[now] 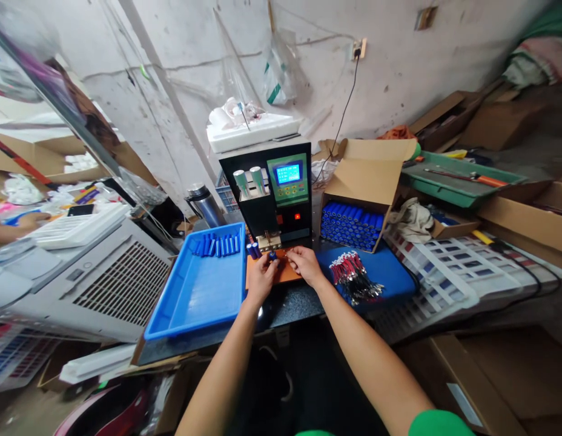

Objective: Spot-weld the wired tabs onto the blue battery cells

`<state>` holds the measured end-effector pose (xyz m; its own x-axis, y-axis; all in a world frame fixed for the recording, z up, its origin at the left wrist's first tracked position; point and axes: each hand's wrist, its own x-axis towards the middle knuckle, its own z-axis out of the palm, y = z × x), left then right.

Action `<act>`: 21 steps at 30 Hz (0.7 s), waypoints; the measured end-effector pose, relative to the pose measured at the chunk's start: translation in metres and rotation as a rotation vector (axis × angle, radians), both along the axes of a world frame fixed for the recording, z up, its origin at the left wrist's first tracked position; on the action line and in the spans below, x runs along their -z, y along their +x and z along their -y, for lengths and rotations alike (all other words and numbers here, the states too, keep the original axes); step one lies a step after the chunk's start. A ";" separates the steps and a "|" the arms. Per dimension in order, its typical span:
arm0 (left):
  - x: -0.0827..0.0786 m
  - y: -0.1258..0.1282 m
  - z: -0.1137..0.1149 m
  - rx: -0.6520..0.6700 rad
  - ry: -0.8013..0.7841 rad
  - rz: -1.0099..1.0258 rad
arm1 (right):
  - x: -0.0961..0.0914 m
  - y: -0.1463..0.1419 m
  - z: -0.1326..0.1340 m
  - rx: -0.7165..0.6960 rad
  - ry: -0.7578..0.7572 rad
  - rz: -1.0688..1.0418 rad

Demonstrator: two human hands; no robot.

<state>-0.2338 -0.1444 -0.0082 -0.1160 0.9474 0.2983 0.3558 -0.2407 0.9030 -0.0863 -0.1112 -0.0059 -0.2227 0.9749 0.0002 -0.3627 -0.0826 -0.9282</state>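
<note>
Over an orange board, at the foot of a black spot welder with a lit screen, both my hands work close together. My left hand is closed around a blue cylindrical battery cell, below the machine's electrode pins. Just to its right, my right hand pinches something too small to make out. Two more blue cells stand at the board's left. A bundle of red and black wires with white connectors lies right of my right hand.
A blue tray on the left has several blue cells along its far end. An open cardboard box packed with blue cells stands right of the welder. Behind the tray is a metal flask. Another person's hand shows far left.
</note>
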 end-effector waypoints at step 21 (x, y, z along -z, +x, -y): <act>0.017 0.002 0.005 -0.144 0.052 -0.118 | -0.003 -0.018 -0.001 0.061 0.066 0.118</act>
